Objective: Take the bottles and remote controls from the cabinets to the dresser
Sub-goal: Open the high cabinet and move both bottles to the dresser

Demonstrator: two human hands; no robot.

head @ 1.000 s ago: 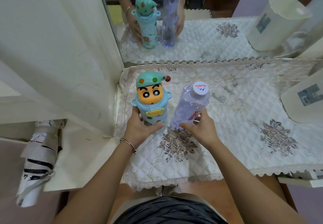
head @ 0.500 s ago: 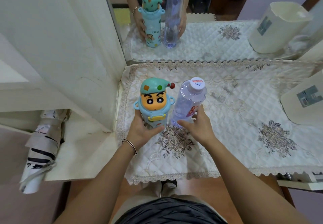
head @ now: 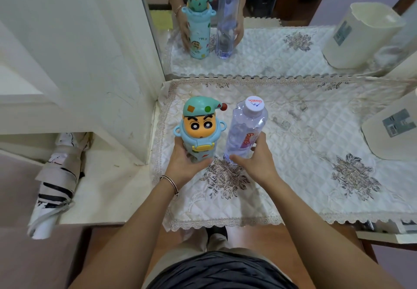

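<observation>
A blue cartoon-character bottle [head: 199, 126] with a green cap stands upright at the left end of the dresser's quilted white cloth [head: 304, 144]. My left hand [head: 185, 162] is wrapped around its base. Right beside it stands a clear plastic water bottle [head: 246, 128] with a white cap and a red label. My right hand [head: 257, 162] grips its lower part. Both bottles rest on the cloth, close together. No remote control is in view.
A mirror [head: 270, 47] behind the dresser reflects both bottles and the hands. A cream jug-like container [head: 392, 126] sits at the right edge. A white cabinet wall [head: 90, 63] rises on the left, with a folded black-and-white umbrella [head: 56, 182] on a low ledge.
Both bottles have shifted slightly toward the mirror and the water bottle has come more upright. My hands still hold them.
</observation>
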